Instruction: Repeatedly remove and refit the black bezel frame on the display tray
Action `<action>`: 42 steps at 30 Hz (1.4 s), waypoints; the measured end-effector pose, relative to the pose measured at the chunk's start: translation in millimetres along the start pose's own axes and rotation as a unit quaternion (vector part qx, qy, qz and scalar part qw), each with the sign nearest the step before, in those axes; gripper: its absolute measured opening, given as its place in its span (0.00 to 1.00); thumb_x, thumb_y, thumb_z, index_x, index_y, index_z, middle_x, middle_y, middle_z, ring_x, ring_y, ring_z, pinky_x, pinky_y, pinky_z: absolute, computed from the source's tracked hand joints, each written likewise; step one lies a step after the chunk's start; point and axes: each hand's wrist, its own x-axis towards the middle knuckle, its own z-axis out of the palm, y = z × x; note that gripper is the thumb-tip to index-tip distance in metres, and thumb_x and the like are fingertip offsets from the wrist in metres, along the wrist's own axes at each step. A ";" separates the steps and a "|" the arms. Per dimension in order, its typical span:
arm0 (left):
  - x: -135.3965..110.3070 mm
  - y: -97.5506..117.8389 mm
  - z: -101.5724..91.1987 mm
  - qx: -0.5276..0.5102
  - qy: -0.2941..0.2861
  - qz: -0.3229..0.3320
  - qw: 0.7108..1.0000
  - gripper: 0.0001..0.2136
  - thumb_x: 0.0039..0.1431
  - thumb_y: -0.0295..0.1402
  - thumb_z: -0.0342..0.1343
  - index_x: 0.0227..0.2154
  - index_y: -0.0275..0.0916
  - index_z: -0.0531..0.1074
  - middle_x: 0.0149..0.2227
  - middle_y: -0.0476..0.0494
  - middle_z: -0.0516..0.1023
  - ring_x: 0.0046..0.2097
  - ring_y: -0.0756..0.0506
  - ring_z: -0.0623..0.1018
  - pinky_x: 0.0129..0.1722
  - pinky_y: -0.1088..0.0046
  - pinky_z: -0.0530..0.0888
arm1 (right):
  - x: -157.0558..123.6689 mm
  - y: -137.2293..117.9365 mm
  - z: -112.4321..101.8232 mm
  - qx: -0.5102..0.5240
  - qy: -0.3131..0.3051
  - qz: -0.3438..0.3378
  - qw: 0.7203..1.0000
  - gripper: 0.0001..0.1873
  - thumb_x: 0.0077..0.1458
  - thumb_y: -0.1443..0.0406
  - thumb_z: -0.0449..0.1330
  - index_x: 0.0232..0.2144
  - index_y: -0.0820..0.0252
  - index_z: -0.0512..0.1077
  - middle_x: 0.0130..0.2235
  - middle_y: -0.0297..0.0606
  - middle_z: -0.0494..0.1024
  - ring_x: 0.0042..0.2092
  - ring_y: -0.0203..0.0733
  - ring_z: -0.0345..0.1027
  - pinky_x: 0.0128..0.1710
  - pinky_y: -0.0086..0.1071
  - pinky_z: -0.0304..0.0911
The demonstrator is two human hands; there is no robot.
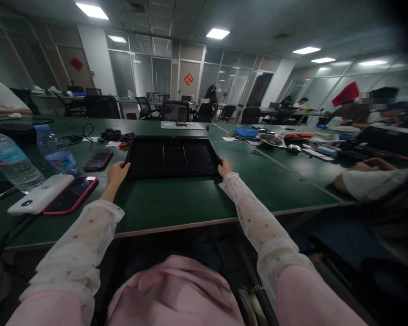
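A wide black tray-like panel (pixel 143 158) with a raised rim lies on the green table in front of me. Two thin light bars stand out near its middle. My left hand (pixel 118 173) is closed on its left edge, thumb on the rim. At the opposite side, my right hand (pixel 225 168) grips the right edge near the front corner. Both forearms wear sheer white sleeve covers with dark spots. Just left of my left hand lies a dark phone (pixel 98 160). Whether the panel's underside touches the table everywhere, I cannot tell.
To the left are two water bottles (pixel 59 151), a white power bank-like block (pixel 41 194) and a red-edged phone (pixel 71 194). Black cables and small gear (pixel 114 135) lie behind. A blue basket (pixel 246 131) and a metal bowl (pixel 270 140) stand right. A person's arm (pixel 370 179) rests at right.
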 end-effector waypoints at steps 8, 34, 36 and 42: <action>-2.8 4.6 3.6 0.014 -0.032 -0.018 0.999 0.26 0.67 0.44 0.56 0.62 0.32 0.70 0.58 0.30 0.78 0.60 0.33 0.76 0.58 0.59 0.71 | 2.0 -0.5 1.8 -0.055 -0.023 -0.007 0.998 0.26 0.62 0.72 0.53 0.61 0.69 0.67 0.57 0.56 0.77 0.58 0.53 0.72 0.62 0.46 0.64; -3.5 12.0 -1.2 -0.005 -0.050 -0.053 0.997 0.30 0.67 0.42 0.57 0.66 0.31 0.61 0.62 0.29 0.73 0.64 0.34 0.73 0.62 0.58 0.68 | -7.5 -23.5 2.8 -0.240 -0.081 -0.063 0.965 0.33 0.64 0.72 0.45 0.70 0.60 0.62 0.73 0.49 0.55 0.69 0.52 0.59 0.66 0.46 0.59; -2.1 9.3 -0.4 -0.009 -0.050 -0.048 0.998 0.29 0.67 0.41 0.56 0.66 0.32 0.61 0.63 0.31 0.73 0.64 0.34 0.73 0.62 0.57 0.68 | -6.4 -19.3 2.9 -0.190 -0.059 -0.072 0.977 0.34 0.62 0.73 0.46 0.70 0.62 0.62 0.71 0.50 0.60 0.67 0.51 0.61 0.66 0.43 0.60; -7.1 11.3 -0.1 -0.006 -0.032 -0.029 0.999 0.29 0.68 0.39 0.54 0.67 0.31 0.58 0.62 0.28 0.73 0.64 0.32 0.72 0.61 0.56 0.68 | -4.7 -17.2 3.5 -0.079 -0.012 -0.058 0.995 0.38 0.56 0.74 0.50 0.70 0.72 0.58 0.63 0.58 0.69 0.64 0.55 0.65 0.66 0.49 0.61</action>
